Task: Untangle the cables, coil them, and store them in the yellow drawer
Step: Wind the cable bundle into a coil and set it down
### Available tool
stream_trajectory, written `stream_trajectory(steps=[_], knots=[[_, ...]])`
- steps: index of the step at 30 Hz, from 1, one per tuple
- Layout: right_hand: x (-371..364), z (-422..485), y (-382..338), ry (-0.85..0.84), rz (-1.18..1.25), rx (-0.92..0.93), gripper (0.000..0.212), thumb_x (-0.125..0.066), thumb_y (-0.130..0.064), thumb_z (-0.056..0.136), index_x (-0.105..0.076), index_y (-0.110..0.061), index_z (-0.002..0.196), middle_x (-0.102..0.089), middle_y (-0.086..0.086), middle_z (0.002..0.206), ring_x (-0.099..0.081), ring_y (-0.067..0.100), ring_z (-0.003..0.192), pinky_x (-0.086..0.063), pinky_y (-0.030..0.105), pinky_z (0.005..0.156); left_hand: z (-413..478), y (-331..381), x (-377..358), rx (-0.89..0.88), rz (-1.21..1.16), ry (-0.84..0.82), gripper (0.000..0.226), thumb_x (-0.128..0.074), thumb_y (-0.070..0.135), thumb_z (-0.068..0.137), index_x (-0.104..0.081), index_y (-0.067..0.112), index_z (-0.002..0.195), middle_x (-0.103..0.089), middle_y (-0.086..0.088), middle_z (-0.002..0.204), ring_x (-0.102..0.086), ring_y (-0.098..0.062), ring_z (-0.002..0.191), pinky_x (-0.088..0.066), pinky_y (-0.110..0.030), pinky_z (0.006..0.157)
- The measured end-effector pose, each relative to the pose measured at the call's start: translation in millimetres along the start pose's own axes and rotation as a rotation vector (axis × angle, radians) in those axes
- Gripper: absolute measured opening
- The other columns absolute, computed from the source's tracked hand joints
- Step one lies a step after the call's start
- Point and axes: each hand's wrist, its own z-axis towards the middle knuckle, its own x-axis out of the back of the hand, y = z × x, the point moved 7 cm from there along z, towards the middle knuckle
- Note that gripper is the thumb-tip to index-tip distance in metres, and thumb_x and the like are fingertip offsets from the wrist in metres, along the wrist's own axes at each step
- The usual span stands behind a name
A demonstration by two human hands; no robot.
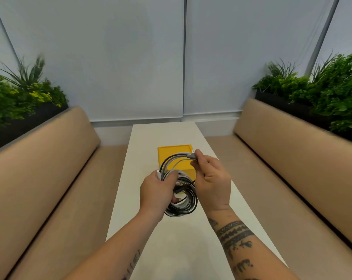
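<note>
1. Head view, far left: I see a dark planter box of leafy green plants behind the backrest of a tan cushioned bench.
2. Moving inward, a long, narrow white table runs away from me between the seats.
3. My left hand is over the table. Its fingers are curled round one side of a loose coil of black, white and grey cables, so it is clamped on the bundle. A small white plug end shows just above the thumb.
4. The coil hangs between my two hands, lifted clear of the tabletop. Its loops are still crossed over one another.
5. Behind the coil, a yellow plastic drawer box sits on the table on its centre line, with a raised rim round its top. The upper cable strands cross in front of it. I cannot tell whether the drawer itself is pulled out.
6. My right hand is raised just beside the box's right edge. Its thumb and fingertips pinch a grey connector end, from which strands arc back down to the bundle.
7. Further right is a second tan cushioned bench, matching the first.
8. At far right, another dark planter of green foliage stands behind that backrest.
</note>
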Motion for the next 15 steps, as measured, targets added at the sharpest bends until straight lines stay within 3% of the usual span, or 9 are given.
stream_trajectory(steps=[2, 4, 8, 12, 15], knots=[[2.9, -5.6, 0.0, 0.051, -0.004, 0.039, 0.043, -0.070, 0.007, 0.081, -0.072, -0.008, 0.121, -0.072, -0.003, 0.103, -0.069, 0.024, 0.086, -0.055, 0.023, 0.081, 0.0, -3.6, -2.2, 0.029, -0.028, 0.004, 0.027, -0.068, 0.035, 0.087, -0.060, 0.009, 0.082, -0.065, -0.017, 0.058, -0.069, -0.028, 0.049, -0.043, -0.029, 0.054], [2.3, -11.9, -2.5, 0.063, 0.024, 0.092, 0.043, -0.070, 0.010, 0.080, -0.071, -0.005, 0.120, -0.071, 0.001, 0.103, -0.067, 0.027, 0.086, -0.051, 0.018, 0.084, 0.3, -11.4, -5.6, 0.081, -0.073, 0.008, 0.026, -0.069, 0.034, 0.087, -0.063, 0.009, 0.084, -0.063, -0.011, 0.053, -0.069, -0.032, 0.051, -0.048, -0.031, 0.057], [-9.6, -29.6, -4.3, -0.023, 0.078, 0.136, 0.035, -0.057, -0.001, 0.091, -0.068, -0.003, 0.125, -0.069, 0.005, 0.107, -0.067, 0.028, 0.093, -0.056, 0.030, 0.081, 3.5, -31.0, -5.3, 0.213, -0.137, 0.035, 0.024, -0.069, 0.033, 0.087, -0.065, 0.009, 0.090, -0.066, -0.012, 0.055, -0.068, -0.033, 0.050, -0.058, -0.043, 0.067], [-18.3, -45.2, 14.3, -0.086, 0.065, -0.100, 0.034, -0.059, -0.017, 0.094, -0.068, -0.011, 0.127, -0.070, -0.003, 0.103, -0.066, 0.026, 0.093, -0.052, 0.028, 0.082, 5.3, -36.3, -8.6, 0.246, -0.161, 0.043, 0.027, -0.073, 0.033, 0.080, -0.068, 0.007, 0.089, -0.065, -0.013, 0.069, -0.065, -0.034, 0.062, -0.060, -0.053, 0.065], [-29.4, -56.7, 27.0, -0.294, -0.075, -0.381, 0.033, -0.054, -0.036, 0.100, -0.064, -0.031, 0.131, -0.072, -0.013, 0.089, -0.055, 0.022, 0.097, -0.047, 0.044, 0.083, 7.1, -33.2, -9.7, 0.225, -0.135, 0.053, 0.023, -0.071, 0.030, 0.082, -0.067, 0.007, 0.084, -0.061, -0.006, 0.066, -0.057, -0.025, 0.060, -0.050, -0.037, 0.054]])
